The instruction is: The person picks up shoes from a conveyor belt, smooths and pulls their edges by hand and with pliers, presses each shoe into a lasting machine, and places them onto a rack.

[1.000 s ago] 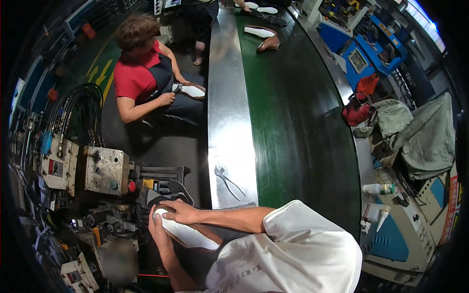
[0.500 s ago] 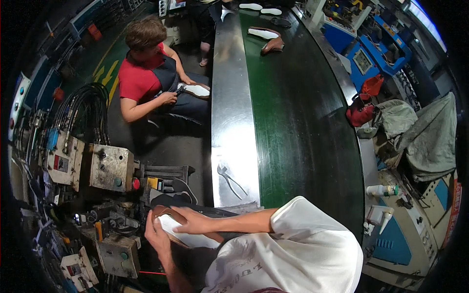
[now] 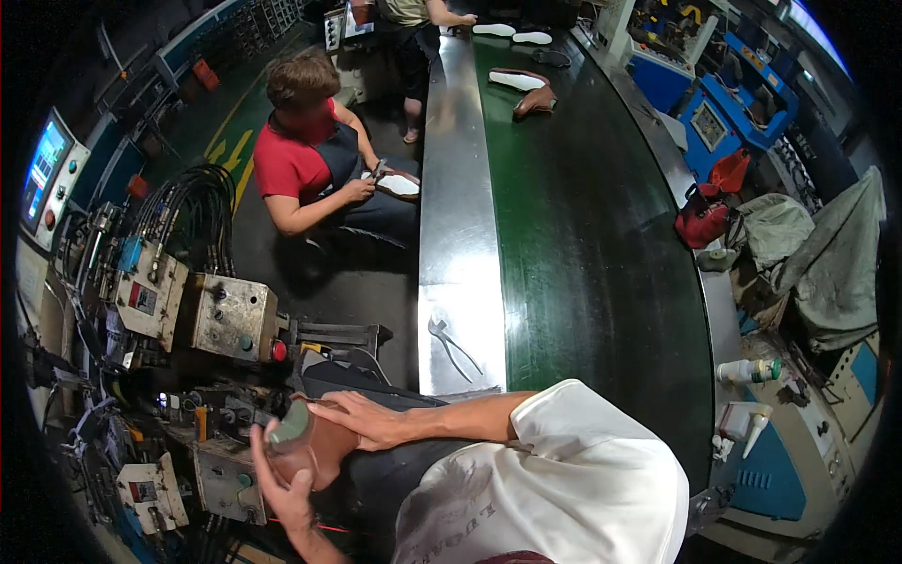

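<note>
**First inspector:** State the count.

**Second inspector:** One brown leather shoe upper with a grey-green end (image 3: pixel 317 453), in the person's hands above the lap. Far up the dark green conveyor belt (image 3: pixel 587 254): two white sole-shaped pieces (image 3: pixel 493 30), one dark grey sole-shaped piece (image 3: pixel 552 58) and two brown leather shoe pieces (image 3: pixel 536 101), one with a white underside. One pair of grey metal pincers (image 3: pixel 448 341) lies on the silver metal strip (image 3: pixel 460 207) beside the belt. Two co-workers are present; the seated one, in a red top (image 3: pixel 289 167), holds a white-bottomed brown shoe piece (image 3: pixel 399 185).

**First inspector:** Surroundings and obstructions?

**Second inspector:** A scuffed metal control box with a red button (image 3: pixel 230 318) stands left, near the work. Across the belt: one red bag (image 3: pixel 703 218) and one white bottle with a green cap (image 3: pixel 749 370). The right hand (image 3: pixel 368 421) covers part of the upper.

**First inspector:** Hands and condition of the upper?

**Second inspector:** Right hand: laid over the top, gripping. Left hand (image 3: pixel 286 495): curved around the near side, thumb against the leather. The brown surface appears smooth; the grey-green end is rounded and tilted upward.
</note>
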`<action>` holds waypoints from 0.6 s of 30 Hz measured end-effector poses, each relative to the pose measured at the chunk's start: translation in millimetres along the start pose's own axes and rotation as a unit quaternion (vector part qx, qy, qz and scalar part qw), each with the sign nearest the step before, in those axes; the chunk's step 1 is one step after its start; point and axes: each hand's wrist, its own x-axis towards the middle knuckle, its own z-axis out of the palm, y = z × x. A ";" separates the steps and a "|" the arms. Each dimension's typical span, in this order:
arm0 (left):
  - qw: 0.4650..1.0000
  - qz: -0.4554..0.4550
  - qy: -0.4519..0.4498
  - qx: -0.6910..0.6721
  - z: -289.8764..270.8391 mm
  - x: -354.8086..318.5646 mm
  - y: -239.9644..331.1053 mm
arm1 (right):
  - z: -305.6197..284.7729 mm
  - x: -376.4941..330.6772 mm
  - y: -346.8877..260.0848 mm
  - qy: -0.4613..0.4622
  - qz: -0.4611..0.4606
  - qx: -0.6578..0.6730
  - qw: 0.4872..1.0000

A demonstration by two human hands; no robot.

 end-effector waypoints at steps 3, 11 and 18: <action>0.999 -0.026 0.009 0.043 24.1 -11.8 -16.1 | 12.1 -22.7 10.4 -0.004 -0.012 -0.046 0.999; 0.998 -0.021 0.046 0.030 40.6 -19.0 -29.6 | 16.7 -31.4 26.0 0.030 -0.043 -0.072 0.996; 0.994 0.015 0.098 -0.043 12.9 10.2 -26.6 | -21.1 4.4 -17.3 -0.116 0.122 0.124 0.978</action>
